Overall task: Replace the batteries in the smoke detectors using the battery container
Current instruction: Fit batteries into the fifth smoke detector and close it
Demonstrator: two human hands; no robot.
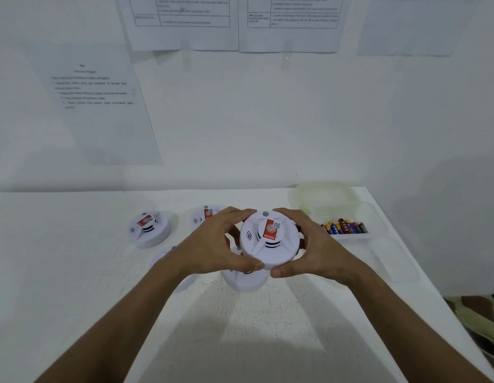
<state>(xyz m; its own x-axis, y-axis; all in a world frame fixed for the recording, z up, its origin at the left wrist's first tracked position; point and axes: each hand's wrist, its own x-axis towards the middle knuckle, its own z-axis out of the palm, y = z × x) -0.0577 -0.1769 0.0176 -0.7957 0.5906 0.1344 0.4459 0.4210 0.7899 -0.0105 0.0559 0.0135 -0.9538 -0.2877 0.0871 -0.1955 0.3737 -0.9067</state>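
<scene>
Both hands are lifting one smoke detector (269, 239) above the surface (74, 272), face up. The left hand (212, 244) and right hand (314, 250) are clamping their fingers around its rim from 9 and 3 o'clock, likely to twist its base loose. The battery container (348, 233) is waiting at 2 o'clock, within reach.

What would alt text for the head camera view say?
Both hands, left hand and right hand, grip a white smoke detector above a white table. More detectors lie beneath and to the left, and an open battery container of batteries sits to the right.
</scene>
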